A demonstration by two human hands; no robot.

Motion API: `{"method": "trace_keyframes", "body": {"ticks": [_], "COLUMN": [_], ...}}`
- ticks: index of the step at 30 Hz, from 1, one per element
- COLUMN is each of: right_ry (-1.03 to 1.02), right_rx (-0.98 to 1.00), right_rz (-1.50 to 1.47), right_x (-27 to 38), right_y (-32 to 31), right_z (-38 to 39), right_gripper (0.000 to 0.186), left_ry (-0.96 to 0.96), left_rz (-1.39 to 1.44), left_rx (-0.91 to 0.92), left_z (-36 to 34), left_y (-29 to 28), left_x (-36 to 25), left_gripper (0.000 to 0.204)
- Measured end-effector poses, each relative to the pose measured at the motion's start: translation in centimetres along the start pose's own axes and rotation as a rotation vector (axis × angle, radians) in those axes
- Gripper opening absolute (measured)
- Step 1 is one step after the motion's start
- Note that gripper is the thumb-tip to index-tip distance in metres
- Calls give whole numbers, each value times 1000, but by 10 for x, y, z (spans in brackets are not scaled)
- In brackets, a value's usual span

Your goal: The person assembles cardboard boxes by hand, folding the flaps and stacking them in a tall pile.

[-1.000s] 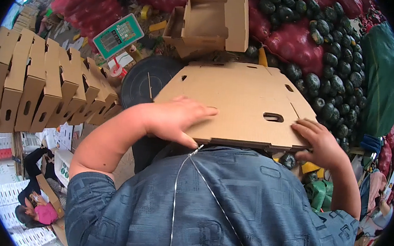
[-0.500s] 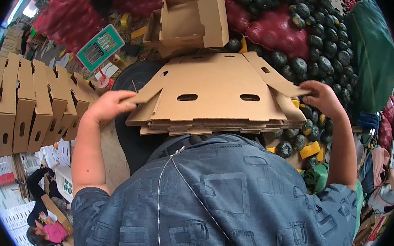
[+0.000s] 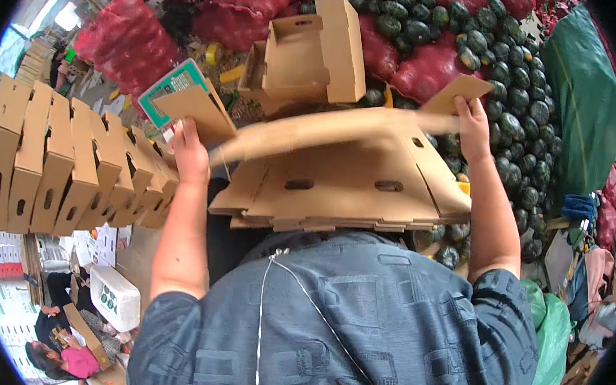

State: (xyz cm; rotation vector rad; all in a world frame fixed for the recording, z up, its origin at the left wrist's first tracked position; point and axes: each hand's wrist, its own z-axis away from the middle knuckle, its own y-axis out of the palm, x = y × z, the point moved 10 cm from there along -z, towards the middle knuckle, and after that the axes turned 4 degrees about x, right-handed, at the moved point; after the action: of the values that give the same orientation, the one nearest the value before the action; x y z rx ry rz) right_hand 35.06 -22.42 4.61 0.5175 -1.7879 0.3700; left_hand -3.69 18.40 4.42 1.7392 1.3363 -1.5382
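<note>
A cardboard box blank, blurred by motion, is raised and tilted above a stack of flat cardboard blanks in front of my body. At its left end my left hand grips an upturned side flap, fingers closed round the edge. My right hand pinches the flap at the other end, thumb and fingers pressed on the board. The stack below has oval handle holes and notched edges. Just beyond the raised blank stand open cardboard trays, set one in another.
Folded cardboard boxes stand in a row at left. A green scale display is partly hidden behind the left flap. Red mesh sacks lie at the back, dark green squashes pile up at right. Another person sits at lower left.
Both hands have risen and moved away from me, lifting the top blank off the stack. Its side flaps now stand bent up. My view has shifted slightly.
</note>
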Motion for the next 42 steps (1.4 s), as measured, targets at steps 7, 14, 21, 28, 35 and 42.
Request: {"method": "trace_keyframes", "body": {"ticks": [7,14,21,28,35,42], "right_ry": [-267,-429,-157,55,-341,225], "right_rx": [164,842,1263,529,460,1778], "right_rz": [516,1137,956,-395,737,844], "right_x": [56,26,64,84,67,2], "right_y": [17,101,117,96,108,176], "right_z": [58,127,106,103,105,161], "right_gripper": [33,61,46,53,46,49], "left_ry": [423,519,-133,-33,-239,-169], "left_rz": [-491,-1208,-444,488,208,-914], "left_rx": [462,1318,917,504,629,1917], "left_z": [57,143,67,82,81,169], "left_y": [30,65,5,18,58,136], "left_x": [-76,-81,-69,-54,-44,-69], "left_gripper": [26,82,26,62,54,59]}}
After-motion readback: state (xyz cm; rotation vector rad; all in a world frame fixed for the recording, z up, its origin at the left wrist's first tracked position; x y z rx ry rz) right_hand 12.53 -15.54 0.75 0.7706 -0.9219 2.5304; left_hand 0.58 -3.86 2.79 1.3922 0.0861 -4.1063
